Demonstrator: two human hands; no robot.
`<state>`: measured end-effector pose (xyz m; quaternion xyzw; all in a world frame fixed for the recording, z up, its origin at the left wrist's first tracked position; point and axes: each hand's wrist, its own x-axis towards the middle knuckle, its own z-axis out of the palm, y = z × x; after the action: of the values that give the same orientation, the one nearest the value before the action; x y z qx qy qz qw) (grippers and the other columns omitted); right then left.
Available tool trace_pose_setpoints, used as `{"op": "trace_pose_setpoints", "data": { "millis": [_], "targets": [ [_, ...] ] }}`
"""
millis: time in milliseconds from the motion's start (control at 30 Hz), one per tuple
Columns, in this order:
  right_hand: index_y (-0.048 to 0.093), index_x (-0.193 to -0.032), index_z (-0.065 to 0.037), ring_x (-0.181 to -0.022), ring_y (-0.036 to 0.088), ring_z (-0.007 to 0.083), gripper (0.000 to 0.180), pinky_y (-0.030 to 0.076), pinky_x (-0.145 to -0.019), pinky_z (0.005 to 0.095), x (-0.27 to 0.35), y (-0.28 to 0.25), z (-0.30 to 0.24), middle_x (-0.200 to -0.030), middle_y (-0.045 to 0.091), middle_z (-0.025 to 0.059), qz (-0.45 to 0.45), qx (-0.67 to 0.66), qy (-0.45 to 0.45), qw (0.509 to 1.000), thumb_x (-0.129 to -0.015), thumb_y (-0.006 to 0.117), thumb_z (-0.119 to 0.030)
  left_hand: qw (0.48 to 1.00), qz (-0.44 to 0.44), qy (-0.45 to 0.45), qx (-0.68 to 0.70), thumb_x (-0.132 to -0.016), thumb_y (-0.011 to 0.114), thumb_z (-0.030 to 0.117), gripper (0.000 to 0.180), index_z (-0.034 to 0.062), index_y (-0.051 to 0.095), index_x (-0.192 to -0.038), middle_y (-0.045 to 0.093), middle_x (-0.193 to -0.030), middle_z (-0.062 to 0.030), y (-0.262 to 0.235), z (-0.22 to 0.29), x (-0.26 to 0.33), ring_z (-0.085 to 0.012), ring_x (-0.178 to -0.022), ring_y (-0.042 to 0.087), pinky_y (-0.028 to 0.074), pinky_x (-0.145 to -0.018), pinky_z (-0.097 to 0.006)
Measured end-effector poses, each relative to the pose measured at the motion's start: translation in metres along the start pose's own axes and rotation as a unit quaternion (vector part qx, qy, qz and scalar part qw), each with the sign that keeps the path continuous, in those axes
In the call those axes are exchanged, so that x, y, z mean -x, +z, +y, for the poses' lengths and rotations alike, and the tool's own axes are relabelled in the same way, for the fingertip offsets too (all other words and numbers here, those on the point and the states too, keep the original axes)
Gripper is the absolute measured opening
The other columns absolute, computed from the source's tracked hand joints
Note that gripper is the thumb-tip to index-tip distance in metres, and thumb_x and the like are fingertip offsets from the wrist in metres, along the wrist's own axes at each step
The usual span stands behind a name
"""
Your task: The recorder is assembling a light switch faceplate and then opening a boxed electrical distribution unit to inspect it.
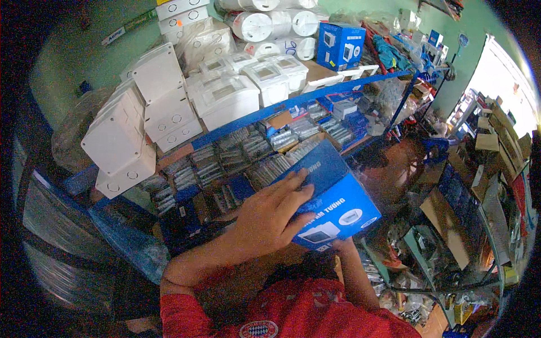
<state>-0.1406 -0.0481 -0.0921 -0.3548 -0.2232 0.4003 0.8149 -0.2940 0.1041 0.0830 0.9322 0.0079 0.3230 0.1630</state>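
A blue cardboard box (346, 211) with white lettering and printed pictures is held tilted in front of my chest. My left hand (273, 211) lies along its left side, the fingers over the darker upper face and the thumb against the brighter printed face. From below, my right hand (341, 244) supports the lower edge; most of its fingers are hidden behind the box. Just beyond the box, a shelf compartment holds many slim items in clear wrapping (270, 170).
A blue-edged shelf (225, 128) crosses ahead, bearing white electrical enclosures (225, 96), large wrapped white rolls (253, 26) and another blue box (340, 46). Wrapped dark goods (65, 242) stand at the left. Crowded bins and cardboard pieces (448, 225) fill the right side.
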Motion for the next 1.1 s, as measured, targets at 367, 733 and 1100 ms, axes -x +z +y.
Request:
{"op": "trace_pose_setpoints", "data": {
  "millis": [367,733,1100],
  "targets": [
    [0.034,-0.133,-0.002,-0.114,0.051,0.0281,0.084,0.044,-0.096,0.0421,-0.002,-0.001,0.001,-0.125,0.050,0.0140,0.035,0.009,0.000,0.999,-0.070,0.062,-0.051,0.990,-0.099,-0.027,0.091,-0.071,0.072,0.043,0.064,0.0088,0.048,-0.120,0.040,-0.127,-0.0191,-0.040,0.013,-0.016,-0.0376,-0.118,0.042,0.035,-0.099,-0.043],
    [0.034,-0.133,-0.003,-0.114,0.051,0.0281,0.085,0.044,-0.096,0.0417,-0.004,-0.012,0.001,-0.126,0.049,0.0139,0.043,0.013,0.026,0.999,-0.069,0.065,-0.049,0.975,-0.113,-0.079,0.176,-0.066,0.073,0.021,0.061,0.0080,0.046,-0.119,0.039,-0.130,-0.0179,-0.042,0.012,-0.017,-0.0323,-0.124,0.039,0.032,-0.102,-0.040],
    [0.034,-0.133,-0.003,-0.114,0.051,0.0281,0.086,0.043,-0.097,0.0413,-0.005,-0.019,0.006,-0.127,0.048,0.0137,0.040,0.020,0.048,0.998,-0.067,0.067,-0.046,0.990,-0.040,-0.063,0.116,-0.068,0.068,0.014,0.052,0.0024,0.045,-0.113,0.039,-0.122,-0.0229,-0.019,0.015,-0.003,-0.0383,-0.110,0.047,0.039,-0.095,-0.045]
  ]
}}
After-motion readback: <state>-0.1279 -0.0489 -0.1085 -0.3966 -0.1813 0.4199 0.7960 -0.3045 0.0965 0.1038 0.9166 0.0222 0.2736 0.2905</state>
